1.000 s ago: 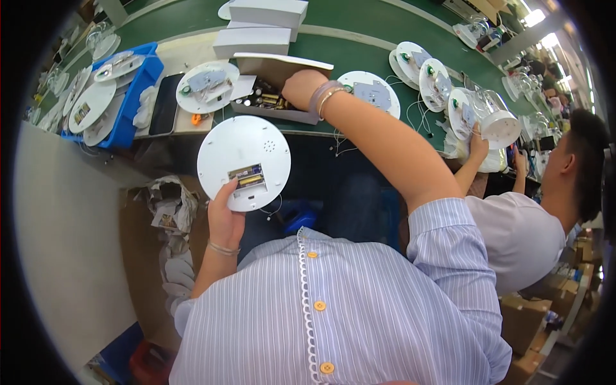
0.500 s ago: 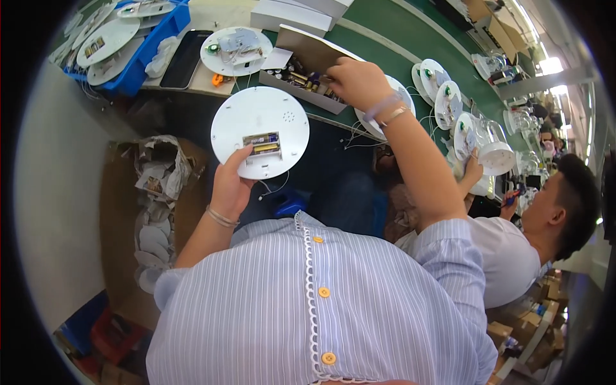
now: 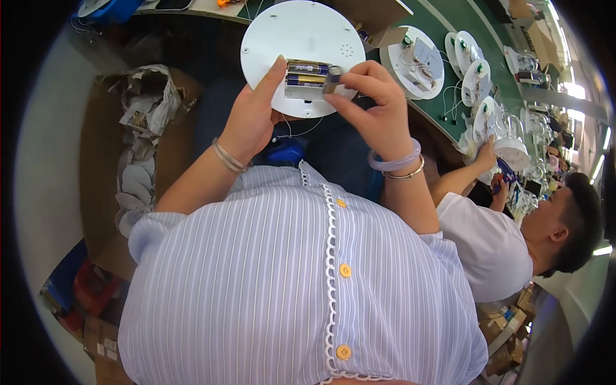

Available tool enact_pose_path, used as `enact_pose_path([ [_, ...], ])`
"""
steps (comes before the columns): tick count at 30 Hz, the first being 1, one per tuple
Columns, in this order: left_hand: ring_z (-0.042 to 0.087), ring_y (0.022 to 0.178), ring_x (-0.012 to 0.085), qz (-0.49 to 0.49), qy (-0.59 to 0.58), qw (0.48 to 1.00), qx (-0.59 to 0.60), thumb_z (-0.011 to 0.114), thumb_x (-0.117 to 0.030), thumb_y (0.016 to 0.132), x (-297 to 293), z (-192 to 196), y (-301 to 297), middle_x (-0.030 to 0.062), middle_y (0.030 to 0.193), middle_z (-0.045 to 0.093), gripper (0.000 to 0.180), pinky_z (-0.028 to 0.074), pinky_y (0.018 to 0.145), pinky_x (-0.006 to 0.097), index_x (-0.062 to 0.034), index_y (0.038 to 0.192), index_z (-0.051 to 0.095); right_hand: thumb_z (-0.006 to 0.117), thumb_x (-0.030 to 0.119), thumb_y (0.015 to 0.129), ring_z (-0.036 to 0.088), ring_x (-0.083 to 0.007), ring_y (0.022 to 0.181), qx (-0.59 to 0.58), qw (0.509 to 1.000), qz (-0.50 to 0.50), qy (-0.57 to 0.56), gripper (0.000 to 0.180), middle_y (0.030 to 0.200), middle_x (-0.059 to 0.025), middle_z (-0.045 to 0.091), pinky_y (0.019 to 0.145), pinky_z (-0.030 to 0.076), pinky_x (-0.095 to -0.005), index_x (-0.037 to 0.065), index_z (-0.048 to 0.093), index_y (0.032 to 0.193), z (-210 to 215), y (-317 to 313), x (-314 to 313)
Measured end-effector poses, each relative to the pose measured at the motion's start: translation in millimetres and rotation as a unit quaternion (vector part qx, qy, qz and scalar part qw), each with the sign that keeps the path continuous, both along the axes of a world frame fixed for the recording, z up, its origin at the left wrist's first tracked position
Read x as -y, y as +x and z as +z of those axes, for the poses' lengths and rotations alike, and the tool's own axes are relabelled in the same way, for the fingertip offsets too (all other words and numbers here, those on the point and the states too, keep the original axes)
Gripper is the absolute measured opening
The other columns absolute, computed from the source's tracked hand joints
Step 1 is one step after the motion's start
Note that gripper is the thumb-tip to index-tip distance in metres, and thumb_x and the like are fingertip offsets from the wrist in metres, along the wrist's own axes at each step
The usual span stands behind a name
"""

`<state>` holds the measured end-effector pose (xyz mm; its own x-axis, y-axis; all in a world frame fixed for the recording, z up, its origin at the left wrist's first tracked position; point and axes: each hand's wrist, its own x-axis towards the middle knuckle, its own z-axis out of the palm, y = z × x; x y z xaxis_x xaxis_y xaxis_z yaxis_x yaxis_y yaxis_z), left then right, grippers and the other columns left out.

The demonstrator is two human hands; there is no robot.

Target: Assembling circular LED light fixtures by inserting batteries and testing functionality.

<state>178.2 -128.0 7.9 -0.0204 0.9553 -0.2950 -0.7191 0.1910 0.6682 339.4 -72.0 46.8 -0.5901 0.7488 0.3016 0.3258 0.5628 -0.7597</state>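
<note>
Pinching cylindrical battery in right hand, clasping round white housing in left hand, could drop battery through slack grip.

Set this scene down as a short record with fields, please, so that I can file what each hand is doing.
Left hand: holds a white disc near its lower left edge
Right hand: pinches a battery
Compartment: in the disc's face; two batteries side by side, bare space below
Contact: unclear whether the held battery touches the compartment
Bench: upper right, bearing other discs
Left side: carton holding pale round pieces
Right side: co-worker in a pale top
</note>
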Motion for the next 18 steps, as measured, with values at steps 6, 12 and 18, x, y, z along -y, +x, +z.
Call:
enact_pose_path([
  [6, 0.057, 0.080, 0.0158, -0.012, 0.017, 0.999, -0.030, 0.047, -0.029, 0.082, 5, 4, 7, 0.0099, 0.096, 0.054, 0.039, 0.051, 0.060, 0.026, -0.0017, 0.109, 0.041, 0.064, 0.005, 0.061, 0.051, -0.0173, 0.068, 0.081, 0.993, -0.004, 0.088, 0.021, 0.076, -0.0076, 0.053, 0.059, 0.041, -0.0248, 0.002, 0.058, 0.081, -2, 3, 10],
  [12, 0.056, 0.080, 0.0143, -0.046, 0.029, 0.997, -0.056, 0.051, -0.015, 0.080, 7, -3, 14, 0.0084, 0.093, 0.054, 0.031, 0.051, 0.062, 0.027, -0.0031, 0.107, 0.042, 0.063, 0.010, 0.063, 0.052, -0.0208, 0.064, 0.139, 0.981, 0.019, 0.131, 0.020, 0.068, -0.0071, 0.055, 0.058, 0.041, -0.0282, 0.003, 0.057, 0.081, -4, -7, 17],
  [18, 0.055, 0.081, 0.0139, -0.035, -0.042, 0.998, -0.033, 0.045, -0.026, 0.083, 9, -2, 18, 0.0070, 0.094, 0.053, 0.033, 0.050, 0.063, 0.026, -0.0025, 0.107, 0.043, 0.063, 0.016, 0.063, 0.052, -0.0211, 0.062, 0.187, 0.968, 0.017, 0.167, 0.021, 0.065, -0.0059, 0.052, 0.057, 0.040, -0.0296, 0.005, 0.054, 0.078, -9, -12, 22],
])
